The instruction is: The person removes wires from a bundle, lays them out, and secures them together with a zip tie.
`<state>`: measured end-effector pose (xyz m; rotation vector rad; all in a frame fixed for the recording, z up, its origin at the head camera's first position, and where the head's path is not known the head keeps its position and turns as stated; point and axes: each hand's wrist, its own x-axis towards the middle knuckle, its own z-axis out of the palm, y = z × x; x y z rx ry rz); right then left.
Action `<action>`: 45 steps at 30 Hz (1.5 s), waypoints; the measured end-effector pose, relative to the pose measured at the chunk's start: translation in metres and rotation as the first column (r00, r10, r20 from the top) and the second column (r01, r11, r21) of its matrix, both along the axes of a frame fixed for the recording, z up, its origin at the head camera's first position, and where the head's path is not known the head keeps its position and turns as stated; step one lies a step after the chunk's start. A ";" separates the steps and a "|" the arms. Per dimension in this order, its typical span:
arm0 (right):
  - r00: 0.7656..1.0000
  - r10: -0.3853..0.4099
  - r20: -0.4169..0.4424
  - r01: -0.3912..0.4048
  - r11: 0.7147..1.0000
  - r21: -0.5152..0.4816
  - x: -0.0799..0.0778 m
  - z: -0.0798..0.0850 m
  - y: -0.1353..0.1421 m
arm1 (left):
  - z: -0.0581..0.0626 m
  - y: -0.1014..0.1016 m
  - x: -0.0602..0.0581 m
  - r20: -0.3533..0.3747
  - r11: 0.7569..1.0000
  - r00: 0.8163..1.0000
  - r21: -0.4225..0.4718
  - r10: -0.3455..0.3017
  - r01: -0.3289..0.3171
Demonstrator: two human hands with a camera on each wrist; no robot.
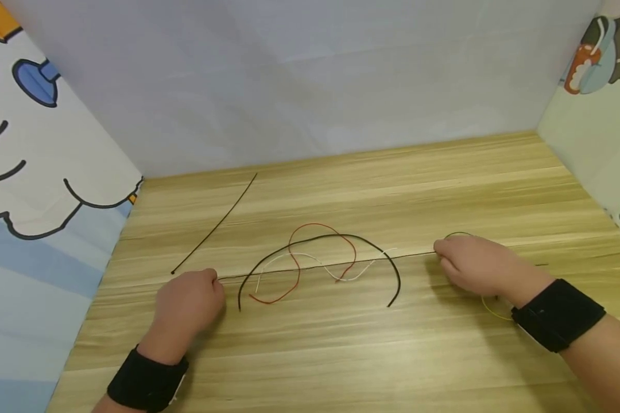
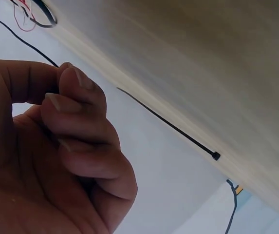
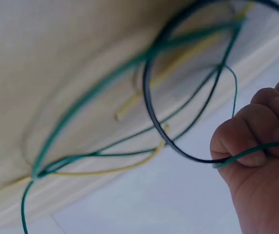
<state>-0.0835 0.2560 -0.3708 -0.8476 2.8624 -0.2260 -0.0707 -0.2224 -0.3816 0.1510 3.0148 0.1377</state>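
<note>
A thin dark wire [image 1: 413, 254] runs nearly straight between both hands. My left hand [image 1: 188, 301] pinches its left end between thumb and forefinger, the other fingers curled, as the left wrist view shows. At the other end my right hand [image 1: 477, 265] grips the wire with curled fingers. Below the taut line lie a thick black wire [image 1: 320, 236] bent into an arch, a wavy red wire [image 1: 314, 224] and a white wire [image 1: 348, 280]. By the right hand, the right wrist view shows looped green wire [image 3: 90, 100] and yellow wire [image 3: 100, 173]; a green strand crosses the palm.
A black cable tie [image 1: 214, 227] lies slanted at the back left of the wood-grain table [image 1: 310, 355]. A pale wall sheet [image 1: 310, 86] closes off the back, and printed panels stand at the left [image 1: 46, 160] and right [image 1: 599, 143].
</note>
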 end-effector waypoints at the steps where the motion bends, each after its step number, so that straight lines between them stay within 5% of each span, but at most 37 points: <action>1: 1.000 -0.009 0.003 0.009 1.000 -0.004 -0.001 0.003 0.001 | 0.000 -0.002 -0.001 0.000 1.000 1.000 0.000 0.004 -0.004; 8: 0.999 -0.038 0.017 0.038 0.999 -0.018 -0.006 0.011 0.002 | 0.003 -0.004 -0.003 0.031 1.000 0.999 0.002 0.026 -0.026; 24: 0.979 -0.166 0.118 0.170 0.985 -0.025 -0.011 -0.004 0.020 | 0.003 -0.023 -0.004 0.137 0.995 0.986 0.003 0.098 -0.100; 33: 0.987 -0.137 0.084 0.146 0.983 -0.108 -0.014 -0.002 0.018 | 0.014 -0.029 -0.008 0.160 0.995 0.982 -0.012 0.102 -0.102; 41: 0.979 -0.093 0.180 0.126 0.976 -0.180 -0.013 -0.003 0.017 | 0.019 -0.035 -0.008 0.212 0.990 0.967 -0.012 0.139 -0.139; 45: 0.987 -0.092 0.131 0.114 0.979 -0.170 -0.016 -0.002 0.016 | 0.017 -0.039 -0.010 0.213 0.990 0.967 -0.008 0.137 -0.139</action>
